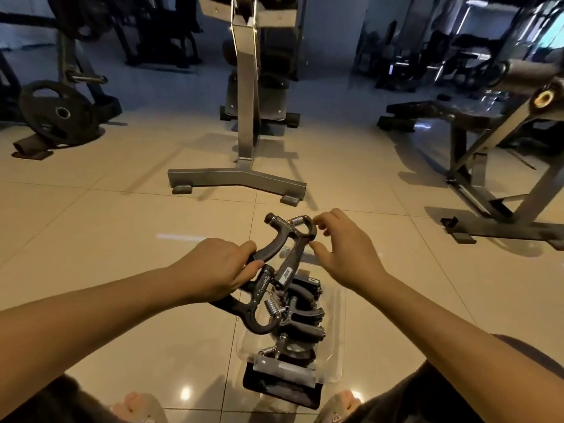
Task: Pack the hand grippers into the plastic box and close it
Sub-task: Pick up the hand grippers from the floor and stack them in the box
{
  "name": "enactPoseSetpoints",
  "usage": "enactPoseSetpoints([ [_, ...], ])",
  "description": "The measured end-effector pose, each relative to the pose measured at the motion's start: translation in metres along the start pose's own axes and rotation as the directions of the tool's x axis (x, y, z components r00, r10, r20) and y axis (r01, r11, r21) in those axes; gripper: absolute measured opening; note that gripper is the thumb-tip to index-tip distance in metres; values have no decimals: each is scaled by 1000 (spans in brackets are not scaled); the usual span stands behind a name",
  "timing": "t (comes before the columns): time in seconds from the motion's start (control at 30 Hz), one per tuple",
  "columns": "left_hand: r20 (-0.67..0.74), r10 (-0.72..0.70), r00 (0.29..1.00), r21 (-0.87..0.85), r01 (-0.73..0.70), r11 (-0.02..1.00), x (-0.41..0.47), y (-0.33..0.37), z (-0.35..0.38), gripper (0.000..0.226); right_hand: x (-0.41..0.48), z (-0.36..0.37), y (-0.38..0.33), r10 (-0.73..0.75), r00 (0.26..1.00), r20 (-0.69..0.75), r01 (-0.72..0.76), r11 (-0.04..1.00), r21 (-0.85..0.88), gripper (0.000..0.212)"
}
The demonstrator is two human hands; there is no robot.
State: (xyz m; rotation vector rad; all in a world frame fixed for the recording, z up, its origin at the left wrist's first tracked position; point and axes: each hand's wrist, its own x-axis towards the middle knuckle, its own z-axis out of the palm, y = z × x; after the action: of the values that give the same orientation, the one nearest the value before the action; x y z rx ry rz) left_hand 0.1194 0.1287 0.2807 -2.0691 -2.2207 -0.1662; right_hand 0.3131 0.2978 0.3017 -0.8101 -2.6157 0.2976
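A clear plastic box (335, 325) stands on the tiled floor between my knees, with several black hand grippers (300, 315) piled inside. My left hand (221, 270) is shut on the handles of two black hand grippers held above the box: one (287, 236) points away from me, the other (256, 303) hangs down over the box's left side. My right hand (341, 251) hovers open just right of the upper gripper's spring end, fingers apart, holding nothing. A dark flat piece (280, 389), perhaps the lid, lies at the box's near end.
A steel machine base (236, 178) stands on the floor straight ahead. A bench frame (494, 206) is at the right, a weight plate (58, 112) on a rack at the far left. My feet (137, 406) are at the bottom edge.
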Motion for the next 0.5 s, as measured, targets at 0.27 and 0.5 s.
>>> enactPoseSetpoints([
  [0.27,-123,-61,991,-56,54,997,38,-2,27,60,27,27,-7,453,762,464,-625,323,711,33],
  [0.5,6,-78,997,-127,78,989,49,-19,51,61,53,48,12,460,777,431,-605,352,715,13],
])
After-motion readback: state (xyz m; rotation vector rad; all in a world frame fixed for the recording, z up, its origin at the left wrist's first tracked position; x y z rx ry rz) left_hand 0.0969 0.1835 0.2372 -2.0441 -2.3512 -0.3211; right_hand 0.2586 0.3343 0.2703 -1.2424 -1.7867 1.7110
